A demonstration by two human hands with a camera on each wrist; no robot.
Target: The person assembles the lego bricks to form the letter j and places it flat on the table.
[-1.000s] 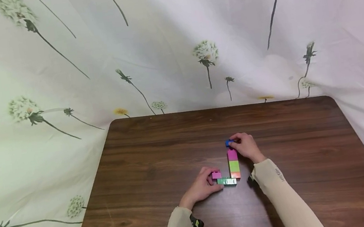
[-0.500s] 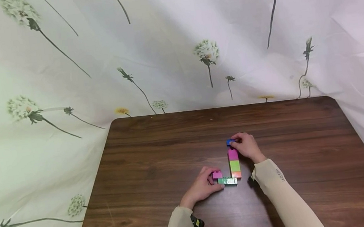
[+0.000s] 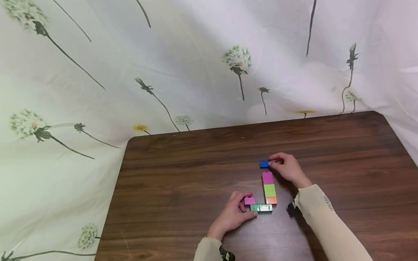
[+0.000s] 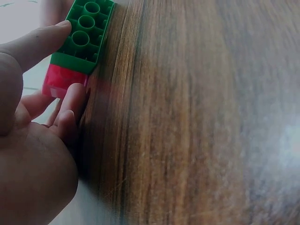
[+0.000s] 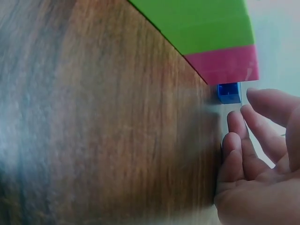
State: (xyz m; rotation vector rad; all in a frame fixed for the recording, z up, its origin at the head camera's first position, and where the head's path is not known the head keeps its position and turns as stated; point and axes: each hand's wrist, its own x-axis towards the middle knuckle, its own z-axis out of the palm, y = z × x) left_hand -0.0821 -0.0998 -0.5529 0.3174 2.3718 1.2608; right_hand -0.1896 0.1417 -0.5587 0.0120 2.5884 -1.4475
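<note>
My left hand (image 3: 230, 216) holds a joined pair of toy building bricks, thumb on the green brick (image 4: 82, 40) and fingers around the pink brick (image 4: 64, 80). The green one lies on its side with its hollow underside towards me. Running away from its right end is a row of bricks: orange (image 3: 271, 200), lime green (image 3: 269, 190), then magenta (image 3: 267, 178). At the row's far end is a small blue brick (image 3: 264, 164). Just right of it is my right hand (image 3: 287, 169), thumb and fingers parted with nothing between them, fingertips close to the blue brick's edge.
The bricks lie near the middle of a dark wood-grain table (image 3: 169, 188) with rounded far corners. Behind it hangs a pale cloth (image 3: 192, 62) printed with dandelions. Wrist cameras sit under both sleeves, the left camera (image 3: 227, 258) close to the tabletop.
My right hand has let go of the blue brick and shifted slightly right, leaving the brick at the row's far end. The left hand keeps its hold and has hardly moved.
</note>
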